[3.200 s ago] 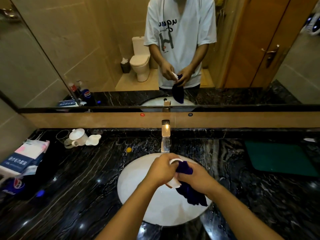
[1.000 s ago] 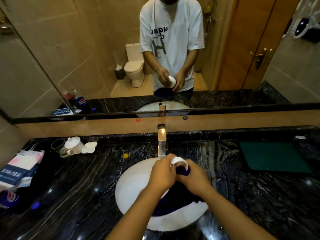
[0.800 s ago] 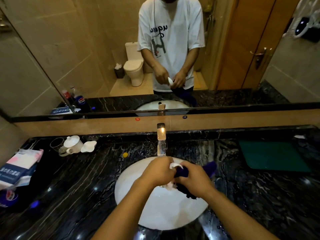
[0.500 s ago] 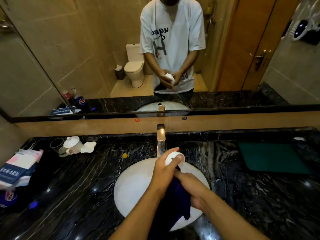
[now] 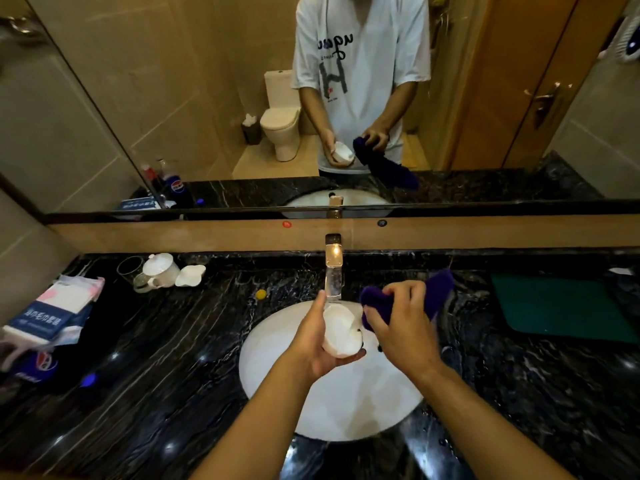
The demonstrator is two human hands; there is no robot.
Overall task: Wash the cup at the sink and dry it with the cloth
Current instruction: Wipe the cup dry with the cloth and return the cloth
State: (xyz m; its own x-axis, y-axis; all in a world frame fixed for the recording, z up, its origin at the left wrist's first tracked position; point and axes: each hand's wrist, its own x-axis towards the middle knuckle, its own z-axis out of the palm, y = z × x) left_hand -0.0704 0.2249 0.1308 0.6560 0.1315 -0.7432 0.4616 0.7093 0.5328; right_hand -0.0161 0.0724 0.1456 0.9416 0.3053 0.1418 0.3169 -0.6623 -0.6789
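Note:
My left hand [image 5: 313, 344] grips a small white cup [image 5: 339, 330] over the white oval sink [image 5: 332, 407], just in front of the chrome faucet [image 5: 333, 268]. The cup is tilted, its opening facing right. My right hand [image 5: 403, 327] holds a dark purple cloth [image 5: 375, 304] right beside the cup; one end of the cloth sticks up and to the right over the counter. Cloth and cup are close, slightly apart.
On the black marble counter [image 5: 156, 358], a white lidded cup [image 5: 161, 270], a glass and a small white dish stand back left. A tissue pack [image 5: 52, 310] and a cola bottle lie far left. A green mat [image 5: 557, 306] lies right. A mirror runs behind.
My right hand pulled the cloth out from under the cup and lifted it to the right. My left hand turned the cup from bottom-up to its side, lower over the sink.

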